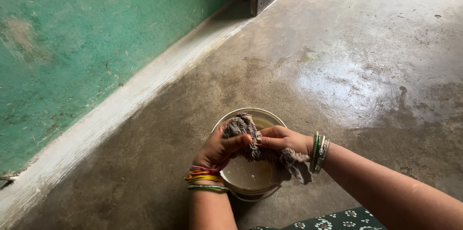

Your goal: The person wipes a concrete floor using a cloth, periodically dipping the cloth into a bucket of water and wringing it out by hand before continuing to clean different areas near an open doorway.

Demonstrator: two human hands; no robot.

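Where a worn green wall (72, 41) meets its white skirting (120, 109): damp grey concrete floor (366, 66). White bucket (270, 115) holding murky water. Left hand (219, 148) and right hand (279, 138), both closed tight around grey wet cloth (248, 136) above bucket.

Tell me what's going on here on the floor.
A person is gripping a wet grey rag with both hands over a pale bucket of murky water. The left hand and right hand clamp the bunched rag between them, as if wringing it. The bucket stands on a concrete floor that shines wet in patches, close to a green wall.
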